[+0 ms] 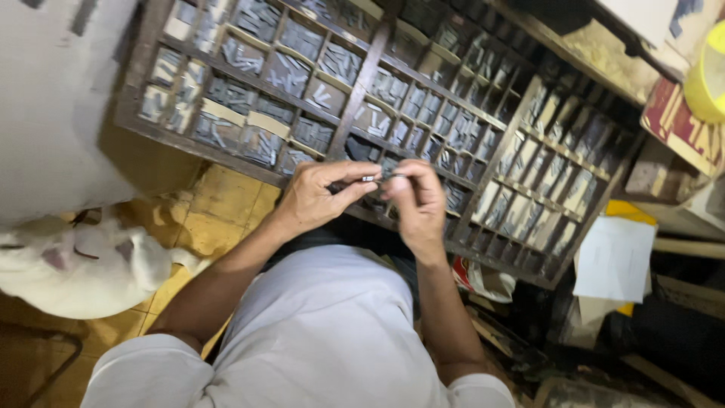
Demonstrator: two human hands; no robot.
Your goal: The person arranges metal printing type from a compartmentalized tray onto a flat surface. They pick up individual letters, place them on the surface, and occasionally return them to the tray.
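overhead, a big wooden compartment tray [362,83] filled the top of the view, tilted, its many small cells packed with grey metal slugs [287,72]. white shirt [325,332] took up the bottom; yellow tiled floor [219,204] and a white animal [75,264] lay off to one side, a white sheet of paper [613,257] on the other.

both hands met just in front of the tray's near rail. left hand [313,198] pinched one end of a small dark metal piece [375,179] between thumb and forefinger; right hand [415,202] pinched the other end, fingers curled. piece sat between the two fingertip pairs, above the lower cells.

judged: the handling would go best with a light pinch, the piece kept level and turned toward the light so its face reads, held over the tray so a slip lands in a cell.

hard to make out: the piece's exact shape, whether one piece or several, what the cell contents are. tray's far corners cut off; animal's body cropped.
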